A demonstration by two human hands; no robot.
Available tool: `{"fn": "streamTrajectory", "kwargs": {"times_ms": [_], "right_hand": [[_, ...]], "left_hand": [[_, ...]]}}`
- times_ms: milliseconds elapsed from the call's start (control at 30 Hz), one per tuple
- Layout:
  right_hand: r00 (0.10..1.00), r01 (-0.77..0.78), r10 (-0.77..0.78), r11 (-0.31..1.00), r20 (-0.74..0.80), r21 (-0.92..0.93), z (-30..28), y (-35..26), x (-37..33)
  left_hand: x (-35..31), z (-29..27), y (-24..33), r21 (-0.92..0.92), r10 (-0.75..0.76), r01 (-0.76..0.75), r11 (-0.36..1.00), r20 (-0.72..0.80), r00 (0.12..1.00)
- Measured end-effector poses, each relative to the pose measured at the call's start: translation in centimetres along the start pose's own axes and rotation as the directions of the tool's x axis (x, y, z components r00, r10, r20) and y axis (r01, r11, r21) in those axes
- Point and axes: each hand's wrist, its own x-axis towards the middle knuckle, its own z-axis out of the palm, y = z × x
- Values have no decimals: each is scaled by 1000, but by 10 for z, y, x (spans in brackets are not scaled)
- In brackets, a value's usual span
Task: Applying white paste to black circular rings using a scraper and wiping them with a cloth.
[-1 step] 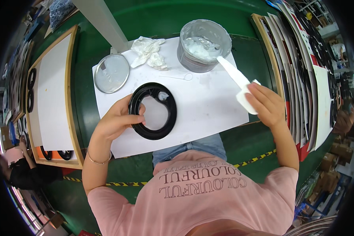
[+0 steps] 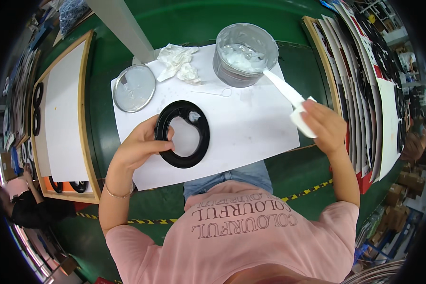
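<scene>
My left hand (image 2: 142, 143) grips the left side of a black ring (image 2: 203, 137), thumb on top and fingers curled through its opening. The ring is tilted above the white sheet, with a small whitish dab of grease (image 2: 194, 116) on its upper part. My right hand (image 2: 325, 128) is closed around a white spatula (image 2: 284, 88), and a broad white piece shows at its grip end. The spatula's tip is by the lower right rim of a grey tub (image 2: 235, 77), where I cannot tell whether it touches. Inside the tub is translucent whitish grease (image 2: 241, 57).
On the white sheet (image 2: 251, 137) are a crumpled tissue (image 2: 177, 64), a round clear lid (image 2: 135, 88) and a thin looped wire tool (image 2: 226, 93). A wood-framed tray (image 2: 87, 118) stands left; upright boards (image 2: 345, 94) stand right. A grey post (image 2: 123, 31) rises behind. Another person (image 2: 28, 203) is far left.
My right hand and the spatula have shifted slightly right. The black ring has turned a little in my left hand, its right edge coming left.
</scene>
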Motion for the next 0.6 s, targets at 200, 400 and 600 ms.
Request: {"fn": "streamTrajectory", "kwargs": {"times_ms": [200,400,600], "right_hand": [[372,-553,927,188,39,812,6,2,-4],[217,-444,900,-253,377,860,33,16,7],[173,-468,927,-221,334,856,45,12,-29]], "left_hand": [[-13,-1,-15,47,86,-87,995,18,996],[-19,2,-33,28,93,-91,995,-76,993],[-24,8,-42,-174,135,-175,969,-220,966]]}}
